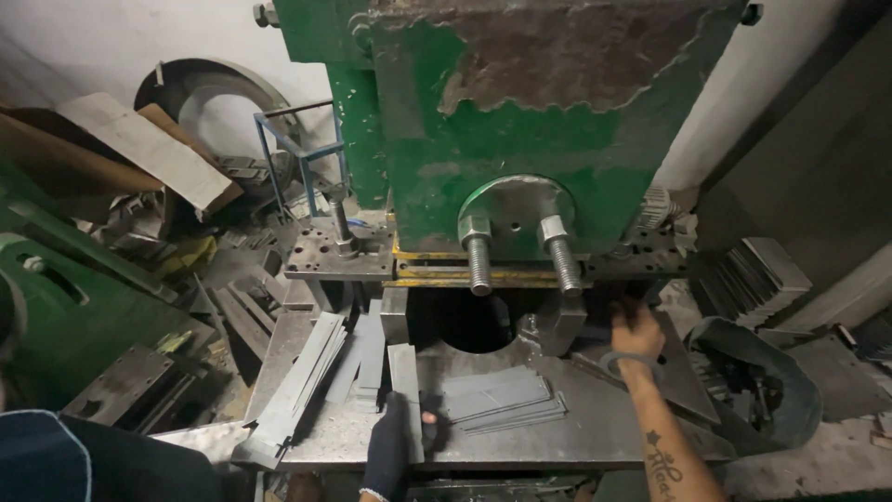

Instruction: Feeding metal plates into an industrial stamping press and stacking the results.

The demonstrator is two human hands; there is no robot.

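Metal strip [406, 395] lies lengthwise on the worktop [595, 423] at six o'clock, and the gloved left hand [395, 442] grips its near end. Just at three o'clock of it sits a flat stack of grey plates [502, 398]; at nine o'clock, a pile of long strips [302, 386]. Farther, at one o'clock, the bare right hand [636, 336] reaches under the green press [520, 130]; whether it grips anything cannot be told.

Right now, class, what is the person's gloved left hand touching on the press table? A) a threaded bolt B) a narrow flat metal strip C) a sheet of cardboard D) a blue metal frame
B: the left hand, in a dark glove, rests on a narrow grey metal strip lying on the table, in front of the green press.
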